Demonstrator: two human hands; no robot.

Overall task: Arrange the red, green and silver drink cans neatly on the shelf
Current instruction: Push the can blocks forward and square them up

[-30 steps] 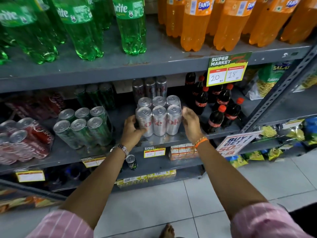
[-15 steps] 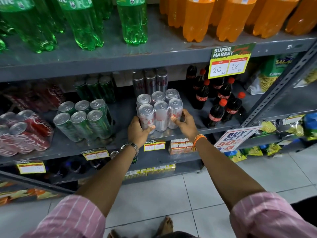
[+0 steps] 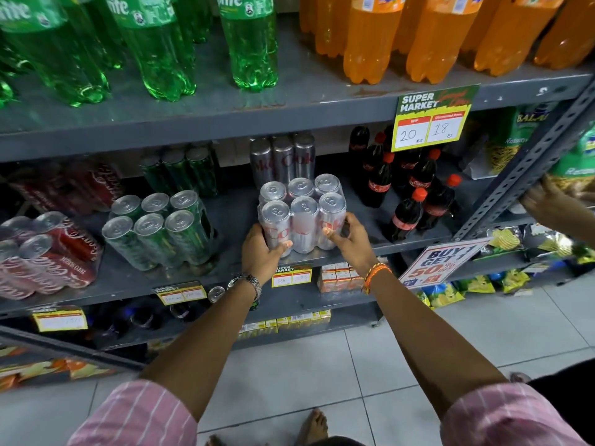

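Head view: both hands have slid down from the top of the silver pack [image 3: 302, 217] to its front lower corners, and the pack now sits nearer the lip of the shelf [image 3: 370, 249] than a second ago. The left hand [image 3: 262, 252] clasps the 8 o'clock corner, thumb across the front can; the right hand [image 3: 349, 241] clasps the 4 o'clock corner, thumb on the front face. Both sets of fingers are wrapped on the pack, not let go. This looks like a final squaring-up along the shelf edge, so the silver group seems nearly placed.

The silver pack holds six cans, two rows of three, all upright with lids facing up; its long side runs from 9 to 3 o'clock, parallel to the edge. The green pack [image 3: 161, 230] stands at 9 o'clock of it, upright but skewed. The red pack [image 3: 45, 255], farther toward 9 o'clock, lies tipped over and likely needs righting next.
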